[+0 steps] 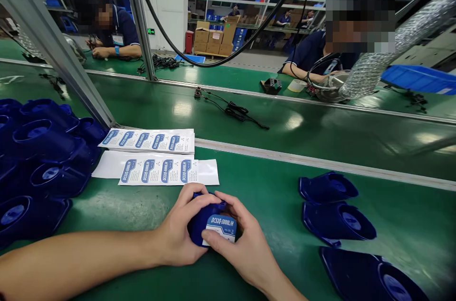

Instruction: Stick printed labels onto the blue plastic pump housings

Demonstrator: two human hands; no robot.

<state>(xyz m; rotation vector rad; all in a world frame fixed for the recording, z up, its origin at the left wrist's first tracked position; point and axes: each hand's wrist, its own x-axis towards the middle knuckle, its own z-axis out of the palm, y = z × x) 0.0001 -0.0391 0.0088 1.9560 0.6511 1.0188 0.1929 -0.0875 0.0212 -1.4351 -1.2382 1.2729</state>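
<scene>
Between my two hands is a dark blue plastic housing (198, 226) with a rounded body, held just above the green bench. My left hand (180, 230) wraps around its left side, fingers over the top. On its face lies a white and blue label (223, 226) printed "DC52Q-5000L/H". My right hand (245, 239) curls around the right side, and its thumb presses on the label's lower left part. The housing's underside is hidden by my hands. Just beyond them lie sheets of the same labels (156, 171), with more label strips (146, 140) behind.
Many blue housings (39, 149) are piled at the left. Three more housings (338, 220) lie in a column at the right. A black cable (237, 110) rests on the green conveyor behind a pale rail (285, 155). Two people sit across the line, near a silver duct (399, 40).
</scene>
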